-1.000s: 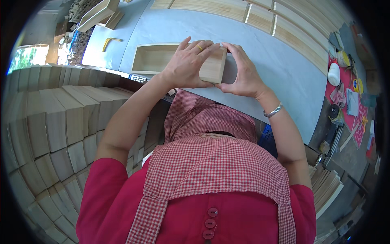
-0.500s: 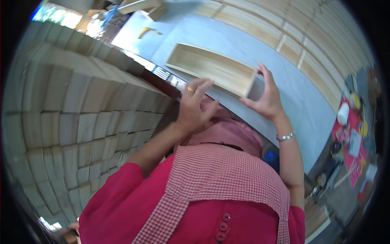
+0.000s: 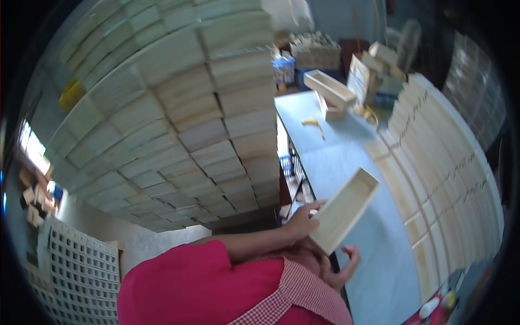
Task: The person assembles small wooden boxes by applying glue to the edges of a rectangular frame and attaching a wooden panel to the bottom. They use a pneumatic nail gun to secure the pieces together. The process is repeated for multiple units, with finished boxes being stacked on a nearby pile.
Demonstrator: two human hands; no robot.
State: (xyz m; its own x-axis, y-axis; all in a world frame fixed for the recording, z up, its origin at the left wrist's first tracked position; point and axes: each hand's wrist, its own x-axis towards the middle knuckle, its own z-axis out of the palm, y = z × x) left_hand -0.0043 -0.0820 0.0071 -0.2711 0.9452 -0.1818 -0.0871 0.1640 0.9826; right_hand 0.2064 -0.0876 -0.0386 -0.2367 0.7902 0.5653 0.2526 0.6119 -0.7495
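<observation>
A long, open-topped box of pale wood (image 3: 346, 211) is at the near edge of the pale blue table (image 3: 374, 265), with its hollow side facing me. My left hand (image 3: 302, 222) grips the box's left long side, fingers at the rim. Just off the lower end of the box, my right hand (image 3: 342, 269) has its fingers apart and holds nothing. Whether the box rests on the table or is slightly raised, I cannot tell.
A tall stack of wooden boxes (image 3: 195, 108) rises on the left. Along the table's right side stand rows of pale wooden pieces (image 3: 449, 195). Farther up the table are a yellow tool (image 3: 313, 123) and a wooden box (image 3: 330, 88) lying across another. A white plastic crate (image 3: 81, 260) stands lower left.
My view has swung left, showing more of the stack. The left hand has come onto the box's side, while the right hand has moved away from the box's end.
</observation>
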